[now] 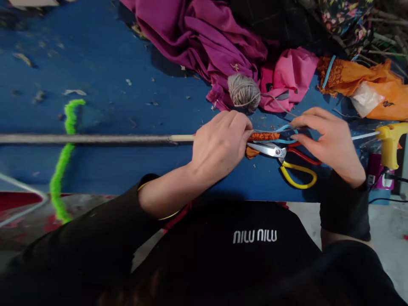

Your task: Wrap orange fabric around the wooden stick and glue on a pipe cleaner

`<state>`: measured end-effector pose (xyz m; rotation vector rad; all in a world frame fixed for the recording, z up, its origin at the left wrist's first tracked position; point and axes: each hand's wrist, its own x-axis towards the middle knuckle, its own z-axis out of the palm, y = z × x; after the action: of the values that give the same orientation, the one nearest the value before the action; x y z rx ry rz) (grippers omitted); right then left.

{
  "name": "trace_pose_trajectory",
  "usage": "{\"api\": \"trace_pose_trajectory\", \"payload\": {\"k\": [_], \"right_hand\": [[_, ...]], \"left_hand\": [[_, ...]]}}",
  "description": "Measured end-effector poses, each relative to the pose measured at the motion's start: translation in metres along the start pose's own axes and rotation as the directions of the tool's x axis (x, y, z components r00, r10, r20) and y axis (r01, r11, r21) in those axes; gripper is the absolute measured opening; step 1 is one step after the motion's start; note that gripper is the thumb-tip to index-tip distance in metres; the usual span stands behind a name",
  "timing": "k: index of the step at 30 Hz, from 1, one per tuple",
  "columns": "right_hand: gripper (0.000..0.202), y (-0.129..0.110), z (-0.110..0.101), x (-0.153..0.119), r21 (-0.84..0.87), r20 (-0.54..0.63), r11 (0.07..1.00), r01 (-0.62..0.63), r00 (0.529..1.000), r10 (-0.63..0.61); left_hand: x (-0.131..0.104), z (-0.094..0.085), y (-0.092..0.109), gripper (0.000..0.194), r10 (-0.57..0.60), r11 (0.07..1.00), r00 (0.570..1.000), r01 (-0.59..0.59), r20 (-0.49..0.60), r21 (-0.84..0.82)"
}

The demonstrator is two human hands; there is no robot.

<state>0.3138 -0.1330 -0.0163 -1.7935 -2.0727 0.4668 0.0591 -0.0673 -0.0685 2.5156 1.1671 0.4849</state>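
Note:
My left hand (223, 138) is closed around a long rod (127, 139) near its right end, where patterned orange cloth (264, 136) is wrapped. A light-blue cord loop (282, 128) sticks out from that end. The fingers of my right hand (328, 138) are bent in a pinch at the loop, with grey yarn (280, 105) running into them from a yarn ball (244, 92). Whether they also grip the loop is hard to tell. Just below the wrapped end lie scissors (298, 176) with one red and one yellow handle, the blades partly under my left hand.
Purple cloth (204, 38), pink cloth (295, 74) and an orange bag (369, 89) lie along the far side of the blue table (105, 51). To the right is a yellow glue gun (390, 142). A fuzzy green pipe cleaner (60, 170) crosses the rod at left.

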Motion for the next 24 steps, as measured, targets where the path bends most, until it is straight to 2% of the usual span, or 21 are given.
{"api": "trace_pose_trajectory", "payload": {"k": [3,4,5,7,9,10,13,17,20,24], "right_hand": [[0.009,-0.005,-0.017,-0.006,-0.039,-0.169,0.999,0.006,0.986,-0.013],[0.009,-0.006,-0.022,-0.009,-0.055,-0.189,0.998,0.000,0.982,-0.011],[0.010,-0.008,-0.026,-0.013,-0.065,-0.171,0.998,0.001,0.985,-0.012],[0.011,-0.011,-0.028,-0.022,-0.072,-0.039,0.997,0.024,0.999,-0.027],[0.013,-0.014,-0.021,-0.032,-0.110,0.111,0.993,0.033,0.994,-0.020],[0.016,-0.015,-0.015,-0.037,-0.157,0.150,0.987,0.022,0.989,0.002],[0.032,-0.017,0.007,-0.053,-0.327,0.123,0.944,-0.047,0.988,0.092],[0.047,-0.018,0.027,-0.073,-0.311,0.074,0.947,-0.076,0.992,0.104],[0.047,-0.019,0.026,-0.092,-0.276,0.070,0.954,-0.120,0.987,0.145],[0.049,-0.018,0.011,-0.128,-0.236,0.047,0.943,-0.234,0.967,0.252]], "left_hand": [[0.002,0.001,-0.002,0.020,-0.001,0.999,1.000,0.001,0.007,-0.037],[0.003,0.002,-0.002,0.019,-0.001,0.999,1.000,0.002,0.005,-0.047],[0.003,0.003,-0.003,0.019,-0.003,0.999,1.000,0.003,0.000,-0.054],[0.004,0.004,-0.003,0.017,-0.007,0.998,1.000,0.006,-0.016,-0.061],[0.005,0.006,-0.003,0.016,-0.007,0.998,1.000,0.006,-0.024,-0.069],[0.006,0.007,-0.003,0.014,-0.009,0.997,1.000,0.007,-0.022,-0.077],[0.009,0.010,-0.002,0.012,-0.016,0.996,1.000,0.015,-0.006,-0.087],[0.012,0.014,-0.002,0.010,-0.007,0.998,1.000,0.006,-0.021,-0.055],[0.013,0.017,-0.002,0.010,0.017,1.000,0.999,-0.017,-0.040,-0.007],[0.013,0.018,-0.002,0.011,0.056,0.998,0.998,-0.055,-0.035,0.016]]}}
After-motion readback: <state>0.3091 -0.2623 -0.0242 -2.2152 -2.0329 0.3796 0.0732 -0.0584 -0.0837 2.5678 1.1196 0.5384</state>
